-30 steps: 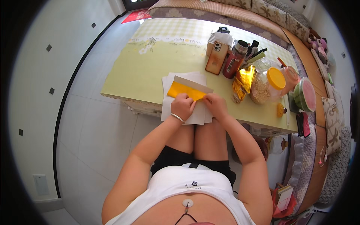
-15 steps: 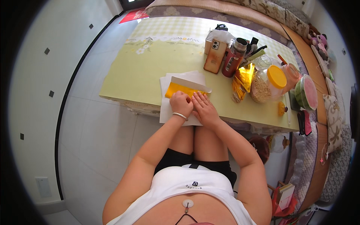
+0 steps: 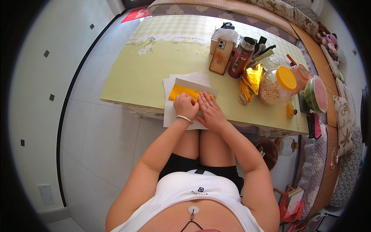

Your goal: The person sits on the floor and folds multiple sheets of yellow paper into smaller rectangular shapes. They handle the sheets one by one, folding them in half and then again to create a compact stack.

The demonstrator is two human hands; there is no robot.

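A sheet of gold paper (image 3: 177, 92) with a pale grey back lies partly rolled or folded over on the table, its far edge turned up. Under it are white paper sheets (image 3: 169, 116) that reach past the table's near edge. My left hand (image 3: 186, 106), with a bangle at the wrist, is curled with its fingertips pinched at the gold paper's near edge. Beside it, my right hand (image 3: 211, 111) lies flat with fingers stretched out over the paper's right part. The hands nearly touch and hide the paper's near edge.
Right of the papers lie shiny gold packets (image 3: 253, 79). Behind stand a phone (image 3: 221, 56), a red flask (image 3: 239, 58) and a tissue pack. Farther right are a yellow-lidded jar of grains (image 3: 270, 87), a cut watermelon (image 3: 316, 94) and a small orange bottle (image 3: 290, 111).
The whole view has shifted slightly. My hands keep nearly the same place on the gold paper, with only tiny finger movement.
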